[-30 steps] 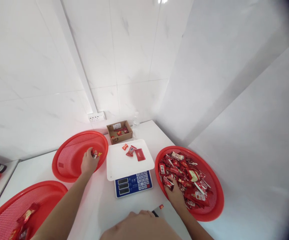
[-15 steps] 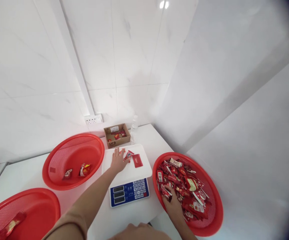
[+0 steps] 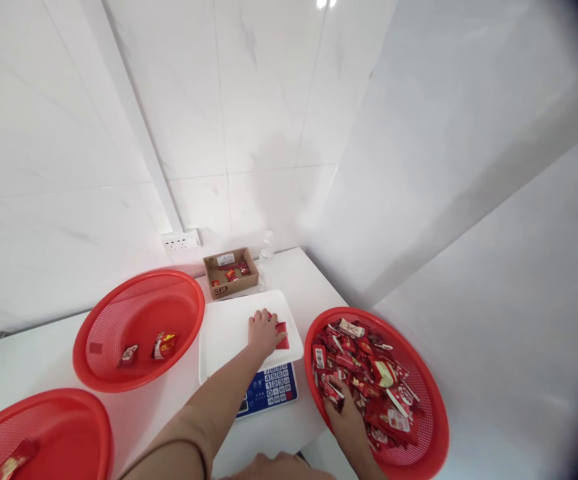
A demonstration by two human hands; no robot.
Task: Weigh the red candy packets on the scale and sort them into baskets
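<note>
Across the tray [image 3: 223,340] on the scale [image 3: 275,388], the left hand [image 3: 263,332] has moved to a flat red packet [image 3: 283,337], fingers curled; whether they pinch it is unclear. Right of the scale, the right hand [image 3: 345,415] pinches a red-and-white packet [image 3: 332,388] in a heaped basket [image 3: 431,427]; behind the scale sits a carton [image 3: 243,287].
</note>
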